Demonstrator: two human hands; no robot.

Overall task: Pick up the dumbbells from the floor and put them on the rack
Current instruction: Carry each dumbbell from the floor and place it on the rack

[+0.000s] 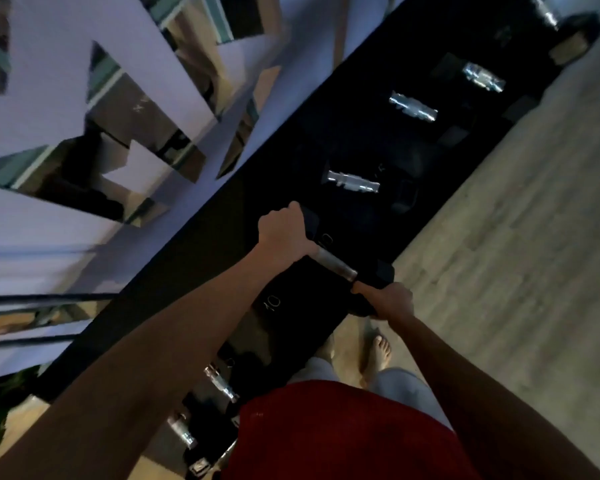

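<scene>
Centre frame: left grip (284, 235) curled round chrome bar of dumbbell (336, 266); right grip (390, 301) clutching its black end, above black rack (361, 140)

Tilted head view, down, close

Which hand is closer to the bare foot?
Right. The right hand grips the dumbbell at its near end, almost over the foot; the left hand grips the far end, over the rack.

"10" on a black dumbbell head (272, 302)
</scene>
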